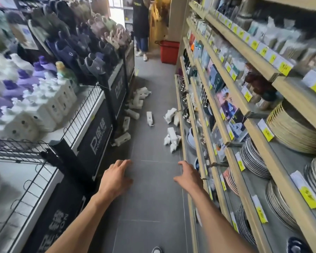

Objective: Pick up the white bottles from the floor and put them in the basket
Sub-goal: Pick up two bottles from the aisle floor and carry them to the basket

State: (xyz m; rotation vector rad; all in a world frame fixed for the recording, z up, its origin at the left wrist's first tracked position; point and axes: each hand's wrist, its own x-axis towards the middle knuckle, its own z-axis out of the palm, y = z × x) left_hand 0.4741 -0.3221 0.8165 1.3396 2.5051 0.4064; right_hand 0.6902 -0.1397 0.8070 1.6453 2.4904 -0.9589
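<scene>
Several white pump bottles lie scattered on the grey aisle floor ahead. One lies alone mid-aisle (149, 118), a pile (139, 99) sits against the left display, and a cluster (172, 138) lies by the right shelf. A red basket (169, 52) stands at the far end of the aisle. My left hand (115, 177) and my right hand (187, 177) reach forward over the floor, fingers relaxed, holding nothing, well short of the bottles.
A black wire-railed display (91, 114) with white and purple bottles and slippers lines the left. Wooden shelves (226, 114) of plates and goods line the right. A person in a dark apron (141, 26) stands beside the red basket. My shoe (156, 250) shows at the bottom.
</scene>
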